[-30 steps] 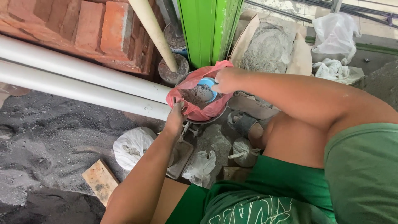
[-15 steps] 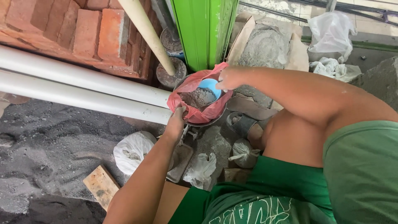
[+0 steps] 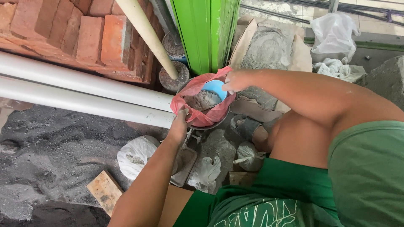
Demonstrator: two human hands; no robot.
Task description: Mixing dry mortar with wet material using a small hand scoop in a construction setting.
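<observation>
A round bowl lined with a red plastic bag [image 3: 210,115] sits on the ground below a green post, with grey powder [image 3: 201,101] inside it. My left hand [image 3: 179,126] grips the near left rim of the bag. My right hand [image 3: 235,80] is over the far right rim and holds a light blue scoop [image 3: 214,88] tilted into the bag.
Two white pipes [image 3: 75,90] lie along a brick wall [image 3: 71,33]. A pale wooden handle [image 3: 147,35] leans into a small pot. White tied bags [image 3: 134,155] and a wood block [image 3: 105,191] lie on grey sand. An open sack of cement [image 3: 267,48] stands behind.
The blue scoop has shifted slightly inside the red bag as my right hand moved toward the right rim. My left hand keeps its hold on the bag's rim.
</observation>
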